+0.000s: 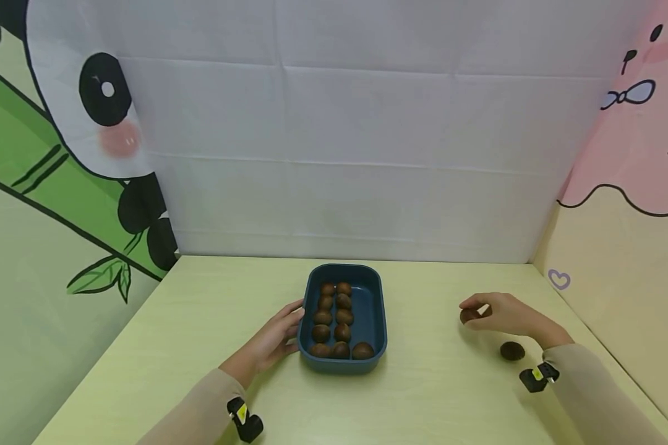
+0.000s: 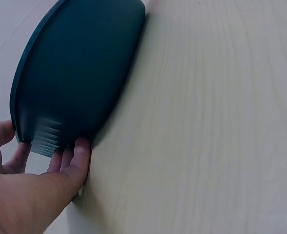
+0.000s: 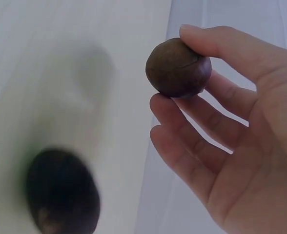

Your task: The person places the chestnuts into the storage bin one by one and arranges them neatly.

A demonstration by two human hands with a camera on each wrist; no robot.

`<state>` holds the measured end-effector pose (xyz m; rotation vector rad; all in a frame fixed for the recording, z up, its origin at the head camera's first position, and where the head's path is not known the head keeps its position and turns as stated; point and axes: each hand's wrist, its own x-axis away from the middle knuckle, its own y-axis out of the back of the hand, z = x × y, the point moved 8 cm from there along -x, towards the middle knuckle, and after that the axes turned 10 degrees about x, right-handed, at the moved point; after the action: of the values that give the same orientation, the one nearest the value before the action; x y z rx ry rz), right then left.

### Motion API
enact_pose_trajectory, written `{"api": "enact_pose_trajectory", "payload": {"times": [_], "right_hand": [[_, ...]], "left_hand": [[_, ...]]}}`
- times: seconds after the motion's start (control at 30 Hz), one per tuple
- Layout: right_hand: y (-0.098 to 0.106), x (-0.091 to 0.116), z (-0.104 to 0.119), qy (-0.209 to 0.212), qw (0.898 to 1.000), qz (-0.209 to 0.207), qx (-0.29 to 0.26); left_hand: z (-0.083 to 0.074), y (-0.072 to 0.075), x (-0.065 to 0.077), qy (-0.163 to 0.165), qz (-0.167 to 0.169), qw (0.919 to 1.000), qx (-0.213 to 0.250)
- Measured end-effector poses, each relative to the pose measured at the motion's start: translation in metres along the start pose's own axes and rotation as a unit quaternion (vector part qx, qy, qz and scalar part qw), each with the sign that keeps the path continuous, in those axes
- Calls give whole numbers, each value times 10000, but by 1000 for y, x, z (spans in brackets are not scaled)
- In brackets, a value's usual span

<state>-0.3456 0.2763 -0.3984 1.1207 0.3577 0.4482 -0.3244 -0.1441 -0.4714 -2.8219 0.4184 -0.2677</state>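
My right hand (image 1: 501,314) pinches a brown macadamia nut (image 3: 177,68) between thumb and fingertips, above the right side of the table. The shell is round, with a thin crack line across it. Another dark macadamia nut (image 1: 512,351) lies on the table under the right wrist; it looms blurred in the right wrist view. Spread fingers of my left hand (image 1: 275,340) touch the left side of a dark blue rectangular container (image 1: 369,309). Several macadamia nuts sit inside it, in two columns along its left half plus one at the near right corner.
The container stands mid-table on a pale wood-grain tabletop (image 1: 434,395). A white sheet (image 1: 334,185) closes off the back. Printed side panels rise left and right, the right panel (image 1: 618,278) near the right arm. Each wrist carries a small black camera (image 1: 539,377).
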Motion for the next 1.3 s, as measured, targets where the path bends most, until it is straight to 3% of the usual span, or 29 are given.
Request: {"api": "enact_pose_trajectory", "payload": {"times": [0.53,0.83,1.03,1.3], "right_hand": [[-19,-55,102,1122,9901,746,-391],[-28,-80,151,1682,9812,882,-339],[-40,-94,170,1870,9779,930,-80],[-65,-107,174,2069,9736,851,445]], "left_hand": [[2,0,-1,29,36,10000,50],[2,0,-1,34,36,10000,25],[-1,0,2,13,73,9999,-83],[-2,-1,2,12,93,9999,-75]]}}
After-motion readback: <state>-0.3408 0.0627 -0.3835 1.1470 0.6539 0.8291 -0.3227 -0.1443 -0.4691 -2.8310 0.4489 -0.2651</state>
